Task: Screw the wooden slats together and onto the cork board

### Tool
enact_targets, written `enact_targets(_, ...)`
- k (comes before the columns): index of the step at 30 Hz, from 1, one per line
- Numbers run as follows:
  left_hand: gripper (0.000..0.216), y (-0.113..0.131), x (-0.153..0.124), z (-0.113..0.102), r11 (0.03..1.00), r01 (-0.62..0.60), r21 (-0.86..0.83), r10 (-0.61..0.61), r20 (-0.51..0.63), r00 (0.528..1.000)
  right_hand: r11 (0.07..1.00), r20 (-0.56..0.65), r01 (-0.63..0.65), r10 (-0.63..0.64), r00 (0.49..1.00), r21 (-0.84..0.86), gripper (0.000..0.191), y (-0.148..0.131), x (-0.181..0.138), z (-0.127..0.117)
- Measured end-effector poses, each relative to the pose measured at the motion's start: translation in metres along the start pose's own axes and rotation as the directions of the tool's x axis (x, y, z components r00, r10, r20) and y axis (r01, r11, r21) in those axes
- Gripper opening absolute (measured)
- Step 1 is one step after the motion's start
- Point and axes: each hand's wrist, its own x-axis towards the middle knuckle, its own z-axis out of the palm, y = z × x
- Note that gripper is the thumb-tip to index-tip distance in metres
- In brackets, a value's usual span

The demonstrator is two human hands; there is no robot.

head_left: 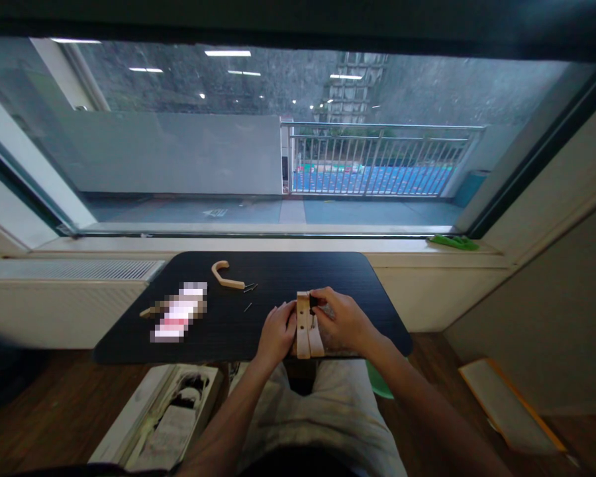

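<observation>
- Right hand (345, 318) grips a black tool (312, 302) at the wooden piece (302, 334); left hand (277, 330) touches it, grip unclear.
- Far left, hook (227, 280) and screws (248, 307) lie unjoined.

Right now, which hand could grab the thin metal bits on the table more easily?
Probably the left hand: the metal bits lie closer to it, though it touches the wooden piece. The right hand is farther away and pinches a small black thing.

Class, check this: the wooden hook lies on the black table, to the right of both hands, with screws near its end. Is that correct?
Not quite: the head view shows the wooden hook to the left of the left hand and right hand; it lies on the black table, with screws near its end.
</observation>
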Motion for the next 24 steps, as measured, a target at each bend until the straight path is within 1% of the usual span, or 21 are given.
enact_targets(9,0.037,0.0015,0.0009,-0.0014,1.000,0.000,-0.006,0.000,-0.002,1.000,0.999,-0.061,0.037,-0.040,0.997,-0.038,0.029,-0.0004,-0.0004,0.0009)
enact_targets(15,0.037,0.0008,0.0011,-0.0008,1.000,-0.004,-0.006,0.004,-0.019,1.000,0.998,-0.063,0.061,-0.062,0.996,-0.017,0.032,-0.0023,0.0007,0.0027)
enact_targets(24,0.037,0.0012,0.0010,-0.0006,1.000,-0.011,0.000,0.011,-0.022,1.000,0.999,-0.046,0.041,-0.043,0.998,-0.034,0.032,-0.0020,0.0021,0.0029)
